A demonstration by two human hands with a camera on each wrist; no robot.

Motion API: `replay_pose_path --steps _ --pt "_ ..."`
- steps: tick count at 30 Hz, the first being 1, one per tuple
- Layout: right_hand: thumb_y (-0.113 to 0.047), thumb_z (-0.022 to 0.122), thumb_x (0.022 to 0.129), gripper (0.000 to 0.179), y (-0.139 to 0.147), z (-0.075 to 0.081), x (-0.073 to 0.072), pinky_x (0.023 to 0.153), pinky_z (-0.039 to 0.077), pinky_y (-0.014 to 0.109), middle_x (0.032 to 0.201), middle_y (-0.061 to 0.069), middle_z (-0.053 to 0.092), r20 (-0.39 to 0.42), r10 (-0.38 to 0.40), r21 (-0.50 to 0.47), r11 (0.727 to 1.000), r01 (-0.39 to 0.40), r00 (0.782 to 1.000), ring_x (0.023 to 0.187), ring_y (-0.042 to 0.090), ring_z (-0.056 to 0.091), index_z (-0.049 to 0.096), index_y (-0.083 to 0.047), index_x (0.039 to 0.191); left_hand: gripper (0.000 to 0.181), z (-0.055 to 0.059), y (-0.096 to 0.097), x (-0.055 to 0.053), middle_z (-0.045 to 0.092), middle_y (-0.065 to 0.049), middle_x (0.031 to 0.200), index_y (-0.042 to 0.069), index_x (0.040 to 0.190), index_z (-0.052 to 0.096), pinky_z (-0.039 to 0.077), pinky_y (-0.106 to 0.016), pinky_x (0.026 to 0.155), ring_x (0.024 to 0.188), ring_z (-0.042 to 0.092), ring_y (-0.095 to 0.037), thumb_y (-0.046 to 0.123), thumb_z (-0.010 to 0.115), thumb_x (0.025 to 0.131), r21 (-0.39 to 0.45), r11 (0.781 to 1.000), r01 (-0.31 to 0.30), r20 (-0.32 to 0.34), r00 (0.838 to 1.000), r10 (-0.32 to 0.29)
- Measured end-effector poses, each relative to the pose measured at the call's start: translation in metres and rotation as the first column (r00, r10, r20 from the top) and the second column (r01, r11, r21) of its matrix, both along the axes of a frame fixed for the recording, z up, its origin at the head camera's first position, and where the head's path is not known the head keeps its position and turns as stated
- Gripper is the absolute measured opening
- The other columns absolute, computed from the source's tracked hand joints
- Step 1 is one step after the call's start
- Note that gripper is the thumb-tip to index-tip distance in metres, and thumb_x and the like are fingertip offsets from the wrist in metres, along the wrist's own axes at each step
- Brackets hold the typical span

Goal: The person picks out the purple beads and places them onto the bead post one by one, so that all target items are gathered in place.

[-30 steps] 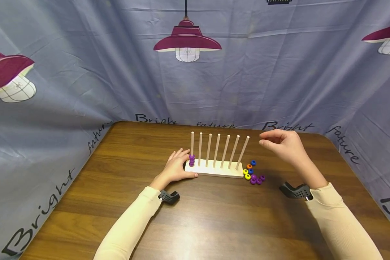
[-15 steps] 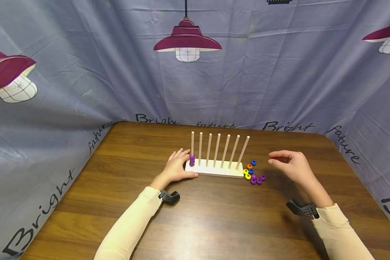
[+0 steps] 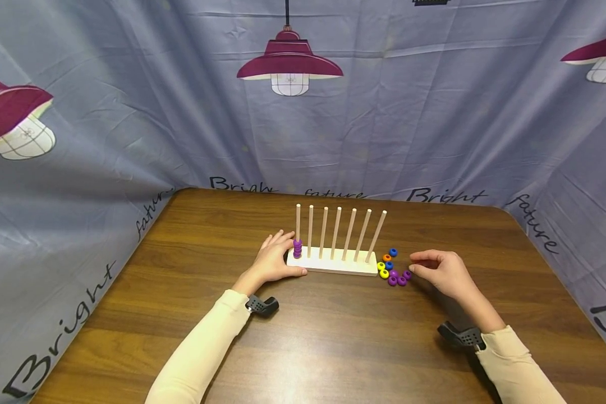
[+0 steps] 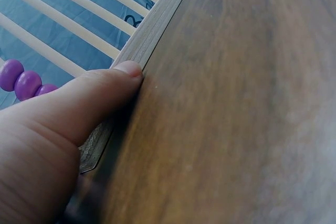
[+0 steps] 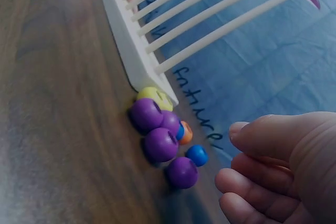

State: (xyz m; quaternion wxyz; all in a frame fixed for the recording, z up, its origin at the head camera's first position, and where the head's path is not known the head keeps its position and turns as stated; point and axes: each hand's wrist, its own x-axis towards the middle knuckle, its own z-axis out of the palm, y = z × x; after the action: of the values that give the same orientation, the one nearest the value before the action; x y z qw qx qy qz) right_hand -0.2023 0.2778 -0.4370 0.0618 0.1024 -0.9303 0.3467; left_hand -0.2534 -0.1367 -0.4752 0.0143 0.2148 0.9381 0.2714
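Observation:
My left hand (image 3: 272,261) grips the left end of a pale wooden peg rack (image 3: 340,264), its thumb along the front edge and its fingers at the far side. In the left wrist view the thumb (image 4: 105,93) lies against the base's edge. Several purple beads (image 3: 297,249) are stacked low on the leftmost peg; the other pegs hold none. My right hand (image 3: 446,275) hovers just right of a loose purple bead (image 5: 182,172), fingers loosely bent, thumb and fingertips apart, nothing between them. More loose purple beads (image 5: 161,145) lie beside it.
At the rack's right end lie yellow beads (image 3: 384,274), an orange bead (image 3: 386,258) and blue beads (image 3: 393,252). All rest on a brown wooden table (image 3: 303,336). A grey-blue printed curtain (image 3: 384,123) hangs behind and at both sides.
My right hand has come down from beside the peg tops, first slightly right, then left towards the purple beads. My left hand, the rack and the beads have stayed put.

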Motion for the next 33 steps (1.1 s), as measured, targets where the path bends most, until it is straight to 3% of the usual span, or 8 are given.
replay_pose_path --steps 8,16,33 --pt "-0.007 0.08 0.083 0.023 0.001 -0.01 -0.002 0.065 0.051 0.011 0.092 0.016 0.078 -0.009 0.033 -0.01 0.999 -0.033 0.999 0.074 -0.012 0.06 0.077 0.002 0.105 0.074 -0.001 -0.002 0.0 0.044 -0.015 0.161 0.009 0.134 0.064 0.013 -0.059 0.129 0.156 0.025 -0.04 0.05 0.083 0.075 0.01 1.0 -0.004 -0.013 1.0 0.004" --pt "-0.002 0.079 0.082 0.025 0.0 -0.016 -0.001 0.066 0.053 0.012 0.094 0.017 0.078 0.042 0.073 -0.038 0.997 -0.072 0.996 0.076 -0.011 0.061 0.076 0.003 0.107 0.074 -0.001 -0.001 0.0 0.043 -0.015 0.161 0.009 0.134 0.064 0.013 -0.059 0.129 0.156 0.025 -0.039 0.051 0.083 0.076 0.004 1.0 0.002 -0.01 1.0 -0.002" --pt "-0.004 0.079 0.082 0.026 0.002 -0.021 -0.003 0.066 0.053 0.016 0.09 0.011 0.077 0.069 0.082 0.019 0.996 -0.083 0.994 0.074 -0.008 0.06 0.076 0.001 0.107 0.069 -0.002 -0.001 -0.001 0.043 -0.013 0.161 0.013 0.131 0.066 0.013 -0.058 0.129 0.156 0.026 -0.038 0.05 0.083 0.076 0.002 1.0 0.001 -0.012 1.0 -0.001"
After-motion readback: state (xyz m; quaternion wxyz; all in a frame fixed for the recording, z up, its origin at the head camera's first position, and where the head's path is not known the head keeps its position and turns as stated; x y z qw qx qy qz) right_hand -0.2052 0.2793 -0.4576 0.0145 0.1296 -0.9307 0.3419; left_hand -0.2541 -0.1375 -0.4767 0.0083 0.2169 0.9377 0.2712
